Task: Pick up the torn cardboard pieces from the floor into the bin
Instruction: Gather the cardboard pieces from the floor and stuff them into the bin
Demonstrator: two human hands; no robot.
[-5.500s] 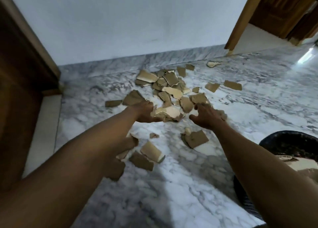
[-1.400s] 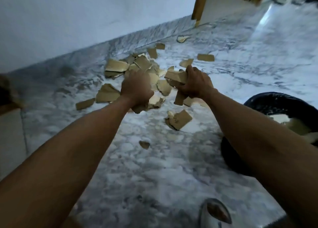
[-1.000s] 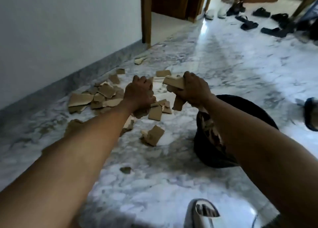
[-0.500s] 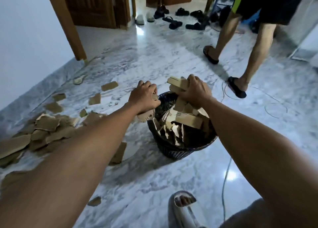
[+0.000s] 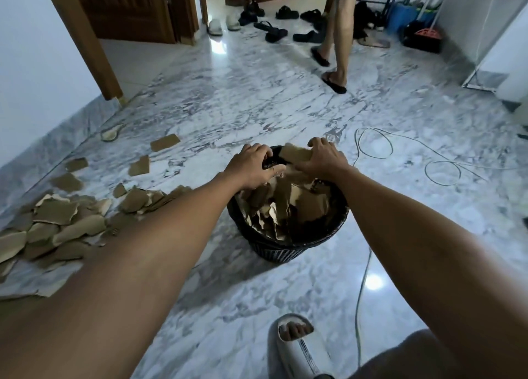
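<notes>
A black mesh bin point(image 5: 285, 250) stands on the marble floor, filled with torn brown cardboard pieces point(image 5: 288, 204). Both my hands hover over its far rim. My left hand point(image 5: 253, 165) is palm down with fingers spread and nothing in it. My right hand point(image 5: 321, 158) grips a light brown cardboard piece point(image 5: 295, 152) that sticks out to the left of its fingers. A big pile of torn cardboard point(image 5: 63, 221) lies on the floor to the left of the bin, partly hidden by my left forearm. Single pieces point(image 5: 165, 142) lie farther along the wall.
A white cable point(image 5: 374, 147) loops on the floor right of the bin. Another person's legs point(image 5: 337, 35) stand at the back near scattered sandals point(image 5: 274, 32). My slippered foot point(image 5: 300, 347) is at the bottom. A wooden door frame point(image 5: 85, 35) rises at the left.
I turned from the floor pile to the bin with cardboard in both hands. My left hand has let its pieces go into the bin, and both hands have sunk toward the rim.
</notes>
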